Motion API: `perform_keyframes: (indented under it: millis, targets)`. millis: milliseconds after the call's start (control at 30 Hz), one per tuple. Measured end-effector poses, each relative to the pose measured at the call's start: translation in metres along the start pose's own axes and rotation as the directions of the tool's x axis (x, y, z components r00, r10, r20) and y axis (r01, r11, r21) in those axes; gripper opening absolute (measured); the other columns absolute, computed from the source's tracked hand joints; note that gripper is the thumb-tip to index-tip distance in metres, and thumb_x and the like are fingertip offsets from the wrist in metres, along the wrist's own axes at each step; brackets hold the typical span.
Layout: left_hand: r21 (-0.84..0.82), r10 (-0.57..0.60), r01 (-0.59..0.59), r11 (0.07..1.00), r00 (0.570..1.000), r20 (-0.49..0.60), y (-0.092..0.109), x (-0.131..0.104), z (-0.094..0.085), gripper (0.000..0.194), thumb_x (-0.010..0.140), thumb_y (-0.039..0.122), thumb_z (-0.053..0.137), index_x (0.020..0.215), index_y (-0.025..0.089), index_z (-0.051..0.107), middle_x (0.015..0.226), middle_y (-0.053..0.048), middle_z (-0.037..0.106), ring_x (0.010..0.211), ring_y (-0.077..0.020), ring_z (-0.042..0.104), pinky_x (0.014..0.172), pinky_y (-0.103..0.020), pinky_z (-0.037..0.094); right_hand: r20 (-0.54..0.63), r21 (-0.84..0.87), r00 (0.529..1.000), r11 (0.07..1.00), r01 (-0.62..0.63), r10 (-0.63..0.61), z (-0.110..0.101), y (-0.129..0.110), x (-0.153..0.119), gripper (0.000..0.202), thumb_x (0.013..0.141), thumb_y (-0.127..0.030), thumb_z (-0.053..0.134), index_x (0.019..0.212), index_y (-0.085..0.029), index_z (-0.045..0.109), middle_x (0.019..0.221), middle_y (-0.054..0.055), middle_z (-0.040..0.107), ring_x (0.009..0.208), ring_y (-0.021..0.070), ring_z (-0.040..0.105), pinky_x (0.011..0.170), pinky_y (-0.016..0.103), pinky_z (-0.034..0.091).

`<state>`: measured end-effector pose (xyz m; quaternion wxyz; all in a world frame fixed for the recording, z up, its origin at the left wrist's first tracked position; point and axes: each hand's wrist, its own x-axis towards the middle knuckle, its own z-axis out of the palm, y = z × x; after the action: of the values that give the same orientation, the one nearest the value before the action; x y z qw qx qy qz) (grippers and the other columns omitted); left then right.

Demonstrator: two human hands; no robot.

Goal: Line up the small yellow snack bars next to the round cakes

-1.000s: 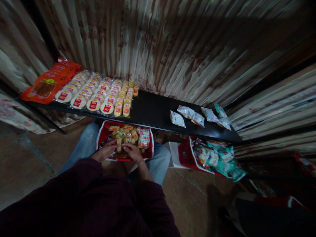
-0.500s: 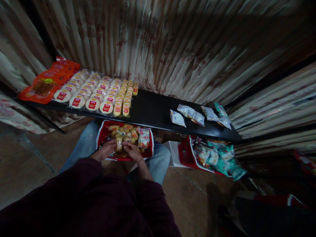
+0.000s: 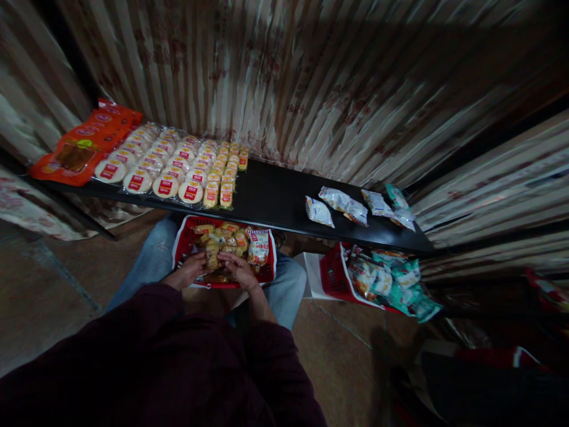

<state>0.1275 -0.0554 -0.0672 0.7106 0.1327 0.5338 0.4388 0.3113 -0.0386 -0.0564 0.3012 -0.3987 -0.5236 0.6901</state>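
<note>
A red basket (image 3: 178, 240) with a white rim rests on my lap, full of small snacks in clear and yellow wrappers. My left hand (image 3: 192, 268) is at its near left side, fingers closed against the left edge of a wrapped snack (image 3: 212, 256). From the other side my right hand (image 3: 239, 270) grips the same snack, its fingers lying over the right edge. The snack is blurred, and my fingertips are partly lost among the other packets. A white and red snack bag (image 3: 258, 246) lies at the basket's right end.
Above the basket runs a black shelf (image 3: 275, 190). Rows of round wrapped crackers (image 3: 165, 186), small yellow packs (image 3: 226, 193) and an orange bag (image 3: 84, 148) fill its left part. White bags (image 3: 319, 212) lie rightward. A second red basket (image 3: 332, 274) holds green and white bags.
The snack between my hands has shifted slightly and blurred, and my right fingers have moved a little further over it. The view has shifted very slightly.
</note>
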Motion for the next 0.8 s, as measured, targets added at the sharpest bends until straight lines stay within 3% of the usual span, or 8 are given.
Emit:
perform_keyframes:
  millis: [200, 367, 567, 800]
  targets:
    - [0.006, -0.023, 0.023, 1.000, 0.999, 0.031, -0.001, 0.000, -0.001, 0.027, 0.068, -0.001, 0.059, 0.090, 0.013, 0.065, 0.089, -0.008, 0.068, 0.088, -0.0212, 0.066, 0.077, -0.034, 0.054, 0.000, -0.014, 1.000, 1.000, -0.010, 0.010, 0.002, -0.003, -0.002, 0.058, 0.072, -0.060, 0.061, 0.116, -0.022, 0.059, 0.119, 0.008, 0.064, 0.099, 0.0209, 0.063, 0.088, 0.038, 0.046]
    - [0.031, -0.020, 0.020, 0.999, 1.000, -0.003, -0.002, 0.000, -0.001, 0.024, 0.069, 0.000, 0.058, 0.089, 0.013, 0.062, 0.089, -0.008, 0.068, 0.084, -0.0194, 0.066, 0.072, -0.032, 0.055, -0.001, -0.041, 1.000, 0.999, -0.013, 0.013, 0.002, -0.005, -0.002, 0.054, 0.072, -0.056, 0.062, 0.115, -0.023, 0.060, 0.117, 0.008, 0.065, 0.104, 0.0223, 0.060, 0.089, 0.039, 0.046]
    - [0.065, -0.015, 0.016, 0.998, 1.000, -0.016, -0.001, -0.001, 0.002, 0.030, 0.070, 0.008, 0.065, 0.098, 0.014, 0.058, 0.081, -0.007, 0.069, 0.073, -0.0175, 0.067, 0.071, -0.033, 0.055, -0.155, -0.143, 0.986, 0.986, -0.082, 0.060, 0.004, 0.003, 0.000, 0.045, 0.070, -0.050, 0.066, 0.107, -0.025, 0.065, 0.108, 0.004, 0.067, 0.104, 0.0229, 0.060, 0.088, 0.038, 0.048]
    - [0.056, 0.007, -0.010, 0.998, 0.998, 0.056, 0.003, -0.006, 0.006, 0.038, 0.062, 0.017, 0.074, 0.096, 0.018, 0.059, 0.081, -0.006, 0.070, 0.078, -0.0194, 0.068, 0.074, -0.032, 0.053, -0.201, -0.158, 0.979, 0.985, -0.075, 0.043, 0.005, 0.013, 0.002, 0.043, 0.071, -0.048, 0.066, 0.106, -0.025, 0.064, 0.099, 0.003, 0.067, 0.095, 0.0209, 0.063, 0.090, 0.038, 0.047]
